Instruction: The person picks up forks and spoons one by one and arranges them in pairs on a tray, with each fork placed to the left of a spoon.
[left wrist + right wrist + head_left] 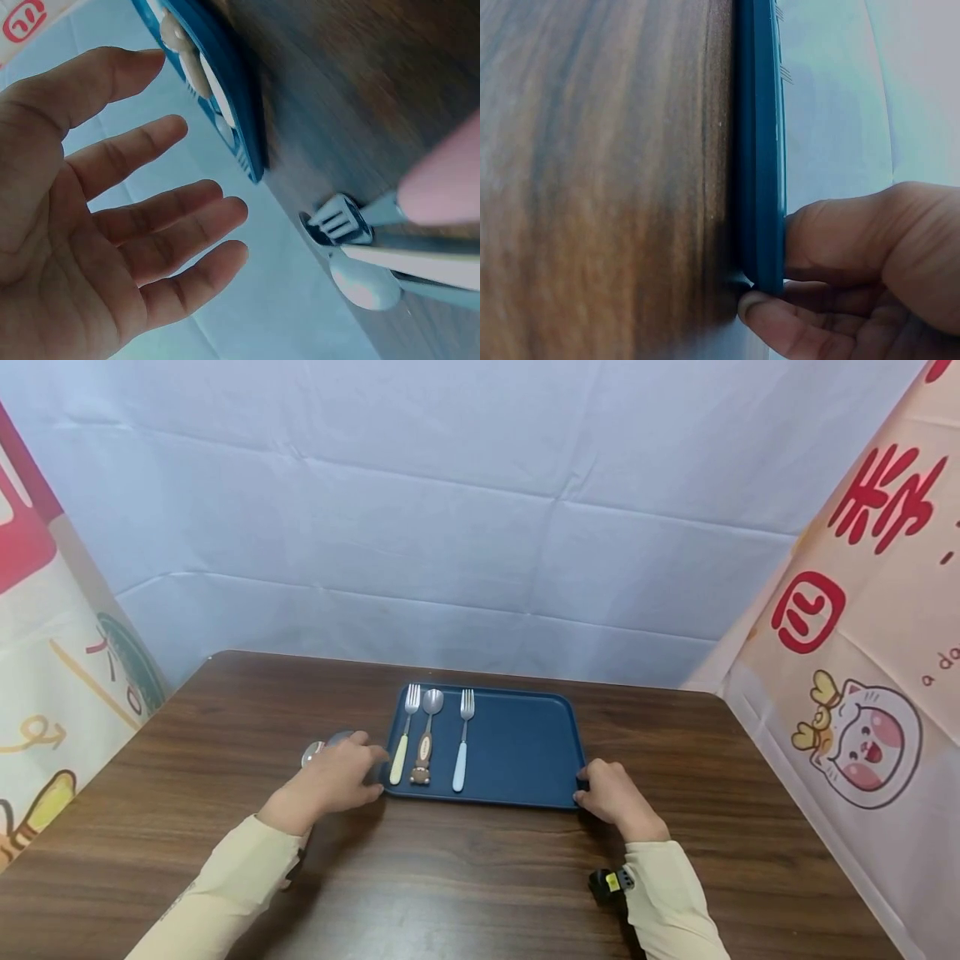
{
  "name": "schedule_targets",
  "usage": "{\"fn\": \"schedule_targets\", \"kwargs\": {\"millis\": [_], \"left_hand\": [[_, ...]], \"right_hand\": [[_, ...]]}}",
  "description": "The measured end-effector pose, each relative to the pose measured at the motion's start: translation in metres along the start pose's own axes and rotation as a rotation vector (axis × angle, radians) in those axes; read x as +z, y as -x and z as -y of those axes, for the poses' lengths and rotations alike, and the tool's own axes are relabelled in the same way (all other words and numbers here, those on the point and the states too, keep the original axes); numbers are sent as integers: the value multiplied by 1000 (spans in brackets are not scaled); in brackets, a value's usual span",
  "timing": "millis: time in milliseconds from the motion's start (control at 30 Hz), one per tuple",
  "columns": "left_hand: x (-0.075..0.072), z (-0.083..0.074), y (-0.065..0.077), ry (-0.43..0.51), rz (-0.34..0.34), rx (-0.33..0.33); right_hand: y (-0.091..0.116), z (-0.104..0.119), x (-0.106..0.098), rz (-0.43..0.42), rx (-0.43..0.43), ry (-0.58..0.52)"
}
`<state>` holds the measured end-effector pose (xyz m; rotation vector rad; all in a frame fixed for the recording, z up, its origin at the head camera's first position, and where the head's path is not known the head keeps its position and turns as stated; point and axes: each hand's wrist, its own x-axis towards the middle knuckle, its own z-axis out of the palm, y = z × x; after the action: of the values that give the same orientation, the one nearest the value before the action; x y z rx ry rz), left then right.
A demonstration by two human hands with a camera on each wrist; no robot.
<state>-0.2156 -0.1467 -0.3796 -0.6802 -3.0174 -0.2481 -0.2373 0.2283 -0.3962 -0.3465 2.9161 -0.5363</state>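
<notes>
A dark blue tray [525, 743] lies on the table. Along its left half lie a fork with a pale yellow handle [399, 760], a spoon with a brown bear handle [423, 752] and a fork with a light blue handle [460, 764]. My right hand [615, 797] pinches the tray's near right corner, with thumb and finger on its rim [769, 187] in the right wrist view. Beside the left edge is my left hand [330, 781]; the left wrist view shows its fingers [157, 157] spread, relaxed and holding nothing.
More cutlery lies left of the tray, partly hidden by my left hand: a spoon [365, 281], a slotted head [341, 217] and a pink handle [442, 184]. The brown wooden table [480, 877] ends at a pale cloth [450, 527] behind, with printed cloth [847, 635] at the right.
</notes>
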Motion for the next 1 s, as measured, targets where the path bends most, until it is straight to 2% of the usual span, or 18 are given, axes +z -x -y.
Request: {"fn": "schedule_targets", "kwargs": {"millis": [167,333,633,1000], "left_hand": [[0,9,6,-12,-23,-6],[1,16,12,-7,-27,-27],[6,28,21,0,-29,-26],[11,40,31,37,-35,-83]], "right_hand": [[-1,0,1,-4,4,-3],[-1,0,0,0,10,-5],[0,1,-2,5,22,4],[0,2,-2,3,3,6]]}}
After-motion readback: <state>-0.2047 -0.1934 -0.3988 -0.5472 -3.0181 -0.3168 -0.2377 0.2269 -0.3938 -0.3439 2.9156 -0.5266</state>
